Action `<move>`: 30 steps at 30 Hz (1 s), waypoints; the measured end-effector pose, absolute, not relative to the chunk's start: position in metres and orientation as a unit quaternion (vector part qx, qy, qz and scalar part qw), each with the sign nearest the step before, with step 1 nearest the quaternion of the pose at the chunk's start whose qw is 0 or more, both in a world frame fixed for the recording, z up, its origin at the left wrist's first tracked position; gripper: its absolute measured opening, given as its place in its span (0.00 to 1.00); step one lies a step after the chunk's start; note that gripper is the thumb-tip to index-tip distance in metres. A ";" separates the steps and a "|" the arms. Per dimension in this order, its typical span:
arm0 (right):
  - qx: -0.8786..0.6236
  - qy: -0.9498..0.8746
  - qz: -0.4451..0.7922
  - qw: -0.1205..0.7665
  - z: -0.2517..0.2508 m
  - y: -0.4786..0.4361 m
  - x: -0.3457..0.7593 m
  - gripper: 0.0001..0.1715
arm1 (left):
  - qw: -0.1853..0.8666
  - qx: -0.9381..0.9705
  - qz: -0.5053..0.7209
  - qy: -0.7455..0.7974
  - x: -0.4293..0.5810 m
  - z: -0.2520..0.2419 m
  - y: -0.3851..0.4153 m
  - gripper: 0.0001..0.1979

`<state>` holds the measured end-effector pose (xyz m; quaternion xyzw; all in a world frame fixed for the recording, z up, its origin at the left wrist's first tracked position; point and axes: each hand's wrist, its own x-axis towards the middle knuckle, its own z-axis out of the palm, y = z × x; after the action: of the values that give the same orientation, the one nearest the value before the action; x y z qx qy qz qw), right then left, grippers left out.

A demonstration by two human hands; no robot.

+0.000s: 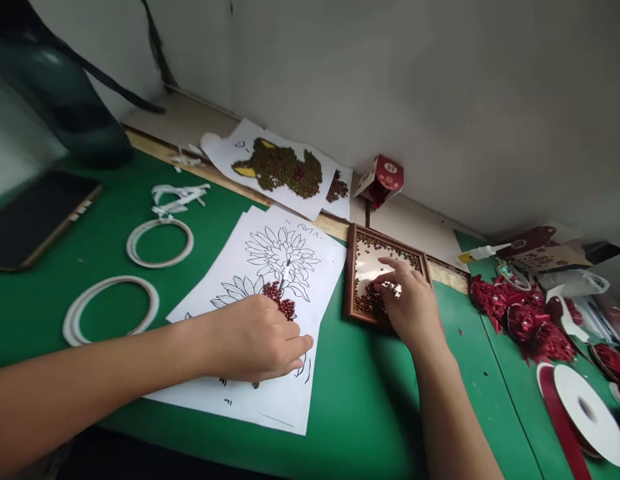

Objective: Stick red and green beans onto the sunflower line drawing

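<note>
My left hand (263,337) rests on a white sheet (285,407) printed with line-drawn flowers. Its fingers are curled closed and their tips are hidden, so what they hold cannot be seen. Small dark red grains (285,307) cover part of a flower beside the knuckles. A thin white piece with a dark tip (286,272) shows just above them. My right hand (407,297) reaches into a shallow brown-framed tray (347,280). Its index finger stretches out apart from the thumb, which is down by loose brownish-green grains (370,303).
Behind the sheet lies a grain-covered animal picture (285,167). Two white tape rings (160,243) and a dark phone-like slab (35,213) sit left. A red box (383,179) stands at the back. Rightward are a glue bottle (483,253), red shredded material (535,320) and a ribbon spool (590,413).
</note>
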<state>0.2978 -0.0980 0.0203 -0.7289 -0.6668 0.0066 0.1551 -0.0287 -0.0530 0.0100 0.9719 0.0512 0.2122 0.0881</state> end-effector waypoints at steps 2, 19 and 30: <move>-0.726 -0.673 0.008 0.140 0.022 -0.096 0.297 0.26 | 0.046 0.972 0.229 0.016 -0.025 0.013 -0.050 0.09; -0.726 -0.646 0.011 0.237 0.046 -0.108 0.250 0.20 | 0.089 0.933 0.153 0.313 -0.038 0.009 -0.143 0.28; -0.602 -0.543 0.252 0.528 -0.012 -0.162 0.143 0.17 | 0.060 0.923 0.194 0.327 -0.043 -0.013 -0.183 0.30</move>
<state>0.1431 -0.1625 -0.0119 -0.6015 -0.5435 0.2521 0.5284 -0.0429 -0.1828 -0.0133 0.9229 0.3272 0.1937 0.0597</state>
